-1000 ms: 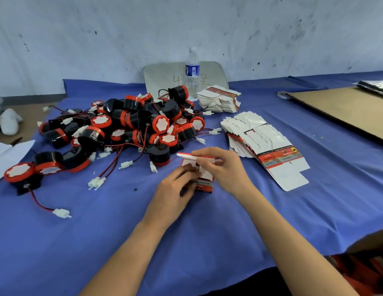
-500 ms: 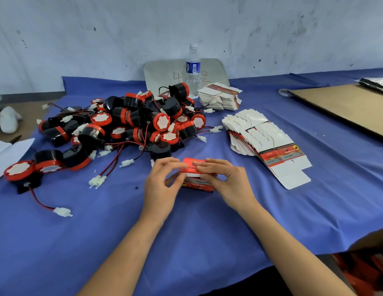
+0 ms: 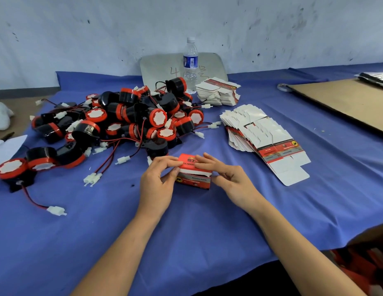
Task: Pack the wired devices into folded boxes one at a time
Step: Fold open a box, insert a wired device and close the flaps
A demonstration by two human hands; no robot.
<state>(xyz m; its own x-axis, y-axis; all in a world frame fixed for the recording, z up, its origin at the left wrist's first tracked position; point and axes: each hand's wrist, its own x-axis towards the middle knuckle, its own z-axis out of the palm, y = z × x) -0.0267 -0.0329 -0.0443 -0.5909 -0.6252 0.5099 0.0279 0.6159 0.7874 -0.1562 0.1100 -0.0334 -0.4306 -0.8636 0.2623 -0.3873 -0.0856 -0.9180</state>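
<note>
Your left hand (image 3: 157, 181) and right hand (image 3: 231, 178) each had a grip clamped on the red carton (image 3: 193, 182), tucking its lid shut.

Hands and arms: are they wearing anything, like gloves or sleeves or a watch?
No gloves! The left hand and the right hand are both bare. The left forearm and the right forearm are bare too, all the way to the bottom edge of the picture, so no sleeve shows. I can see no watch, bracelet or ring.
</note>
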